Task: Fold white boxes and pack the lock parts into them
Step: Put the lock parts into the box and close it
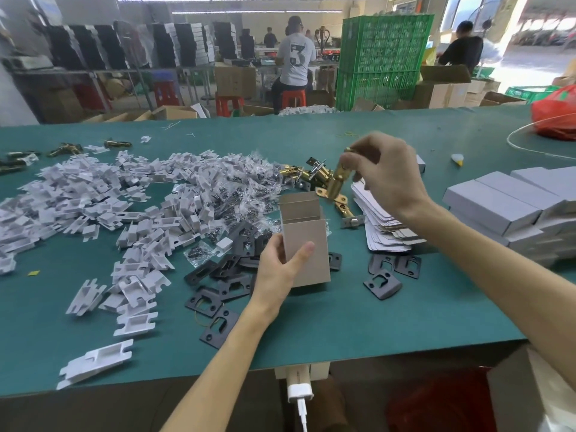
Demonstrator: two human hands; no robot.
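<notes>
The left hand (280, 266) gripped the upright, open-topped box (307, 241) near its base, thumb across the front. Above and to the right of the box mouth, the right hand (386, 173) pinched a brass latch (338, 179) by its upper end, its long axis near vertical and the wrist bent downward.

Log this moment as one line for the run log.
left hand: holds open box upright | right hand: pinches brass latch near box's open top | stage: latch not yet inside
</notes>
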